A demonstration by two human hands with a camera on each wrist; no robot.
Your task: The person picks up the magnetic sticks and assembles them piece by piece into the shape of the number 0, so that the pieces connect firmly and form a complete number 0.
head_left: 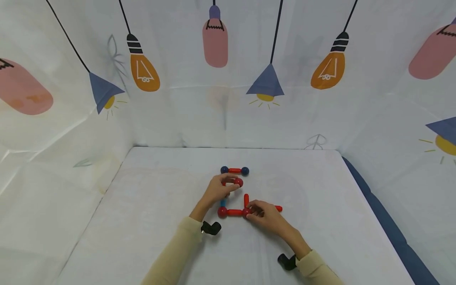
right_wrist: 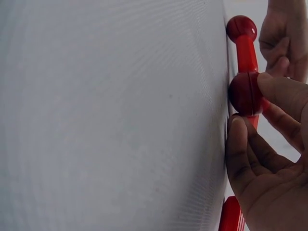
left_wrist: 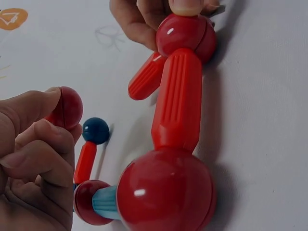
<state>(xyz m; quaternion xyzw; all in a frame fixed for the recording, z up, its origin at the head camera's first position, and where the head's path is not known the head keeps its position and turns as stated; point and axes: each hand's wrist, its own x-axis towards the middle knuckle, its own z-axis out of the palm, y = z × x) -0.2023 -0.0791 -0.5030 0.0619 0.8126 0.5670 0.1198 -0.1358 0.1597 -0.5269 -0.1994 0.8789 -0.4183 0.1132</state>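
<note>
My left hand (head_left: 218, 189) pinches a red ball (left_wrist: 71, 107) between thumb and fingers, above the table. My right hand (head_left: 267, 217) pinches another red ball (right_wrist: 246, 94) at the near right corner of a ball-and-rod figure. From that ball a red rod (head_left: 234, 212) runs left to a red corner ball (head_left: 222, 212), and a second red rod (head_left: 246, 200) points away from me. A light blue rod (left_wrist: 105, 202) joins the corner ball to a further red ball (left_wrist: 89, 204), mostly hidden by my left hand in the head view.
At the far end, two dark blue balls (head_left: 245, 171) flank a red rod (head_left: 234, 170). Another red rod (head_left: 279, 208) shows beyond my right hand, partly covered by it. A white table (head_left: 160, 198) lies beneath, with a printed white cloth (head_left: 185, 111) behind.
</note>
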